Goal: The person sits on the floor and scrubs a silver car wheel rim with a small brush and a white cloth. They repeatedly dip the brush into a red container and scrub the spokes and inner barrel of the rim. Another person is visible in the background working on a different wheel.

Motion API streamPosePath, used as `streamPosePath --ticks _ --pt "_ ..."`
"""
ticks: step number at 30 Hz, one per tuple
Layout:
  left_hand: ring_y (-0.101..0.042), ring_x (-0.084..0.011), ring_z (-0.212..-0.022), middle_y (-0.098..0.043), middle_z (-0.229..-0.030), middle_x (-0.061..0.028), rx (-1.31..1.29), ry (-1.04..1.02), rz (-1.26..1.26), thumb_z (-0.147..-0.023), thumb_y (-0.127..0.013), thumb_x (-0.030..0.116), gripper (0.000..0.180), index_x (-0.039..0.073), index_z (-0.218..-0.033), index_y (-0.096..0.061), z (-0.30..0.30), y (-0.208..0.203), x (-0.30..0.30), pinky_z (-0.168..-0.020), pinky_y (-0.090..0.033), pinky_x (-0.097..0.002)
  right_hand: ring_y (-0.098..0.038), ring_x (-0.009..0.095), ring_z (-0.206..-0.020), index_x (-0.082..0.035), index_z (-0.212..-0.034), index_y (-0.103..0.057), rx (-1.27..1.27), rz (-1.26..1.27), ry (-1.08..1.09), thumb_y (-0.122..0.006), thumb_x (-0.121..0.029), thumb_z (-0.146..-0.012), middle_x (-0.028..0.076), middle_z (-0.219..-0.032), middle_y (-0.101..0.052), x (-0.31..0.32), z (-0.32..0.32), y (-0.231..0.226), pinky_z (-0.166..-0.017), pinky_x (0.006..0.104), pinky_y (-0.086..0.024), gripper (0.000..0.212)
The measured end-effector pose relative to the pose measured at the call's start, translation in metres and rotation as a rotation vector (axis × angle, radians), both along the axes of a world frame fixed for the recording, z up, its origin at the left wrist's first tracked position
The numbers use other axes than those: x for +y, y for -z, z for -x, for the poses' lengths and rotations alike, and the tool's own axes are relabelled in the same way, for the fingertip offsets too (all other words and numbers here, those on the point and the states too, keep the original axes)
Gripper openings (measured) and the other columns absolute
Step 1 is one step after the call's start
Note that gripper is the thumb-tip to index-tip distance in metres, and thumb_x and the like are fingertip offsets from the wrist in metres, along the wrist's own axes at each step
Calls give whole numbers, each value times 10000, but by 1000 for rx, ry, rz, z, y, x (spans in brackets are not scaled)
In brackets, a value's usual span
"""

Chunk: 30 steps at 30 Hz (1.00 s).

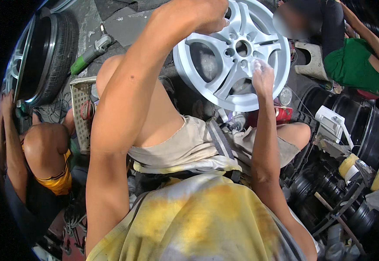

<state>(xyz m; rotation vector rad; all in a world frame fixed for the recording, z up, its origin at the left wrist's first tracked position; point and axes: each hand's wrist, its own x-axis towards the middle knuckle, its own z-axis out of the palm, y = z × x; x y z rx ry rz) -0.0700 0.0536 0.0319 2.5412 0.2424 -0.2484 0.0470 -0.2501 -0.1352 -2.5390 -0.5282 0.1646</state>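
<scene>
A silver-white alloy wheel rim [237, 89], without a tyre, is tilted in front of my knees, its spoked face toward me. My left hand [211, 17] lies over its upper left edge with curled fingers, gripping the rim. My right hand [263, 77] presses against a spoke just right of the centre hole, its fingers bent together and dusted white. Whatever may be under those fingers is hidden. The lower part of the rim is close to my lap and right forearm.
At left lie a green angle grinder [87, 56] and a pale perforated crate [80, 115]. A person handles a tyred wheel [52, 56] there. Another person in a green shirt [359, 65] sits far right, near a worn stool [309, 61]. Dark rims [350, 113] are stacked at right.
</scene>
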Motion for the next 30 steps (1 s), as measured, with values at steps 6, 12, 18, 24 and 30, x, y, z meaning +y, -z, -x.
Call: streamPosePath --ticks 6,12,18,24,30 --pt "-698 -430 -976 -709 -1046 -275 -87 -37 -11 -930 -640 272 314 -2 -1056 -730 8 5 2 -827 -551 -512 -690 472 -945 22 -1005 -737 73 398 -257 -582 -187 -906 301 -953 -711 49 42 -6 -868 523 -537 278" --pt "-697 -421 -995 -709 -1037 -283 9 37 10 -928 -655 264 320 -23 -1048 -729 2 -11 6 -843 -552 -505 -702 458 -886 24 -879 -740 80 503 -495 -578 -150 -829 294 -896 -708 33 12 24 -825 520 -558 244" --pt "-695 -411 -1023 -715 -1045 -270 -31 37 -30 -923 -670 267 319 -20 -1045 -737 -1 -6 3 -871 -551 -487 -705 438 -794 8 -847 -762 23 409 -435 -541 -155 -853 264 -824 -713 40 7 21 -759 528 -549 274" --pt "-696 -405 -1017 -715 -1059 -264 -57 34 -2 -921 -672 281 333 -19 -1050 -734 -6 -1 2 -872 -550 -485 -702 415 -817 5 -865 -750 104 528 -828 -574 -122 -827 241 -870 -723 26 -8 52 -788 490 -554 221" --pt "-698 -405 -1011 -715 -1026 -270 -107 -31 -42 -899 -686 252 294 -16 -1006 -743 -2 0 1 -854 -555 -492 -685 389 -810 8 -1022 -713 485 406 -656 -655 -174 -859 214 -875 -719 -26 -9 -52 -748 451 -527 251"
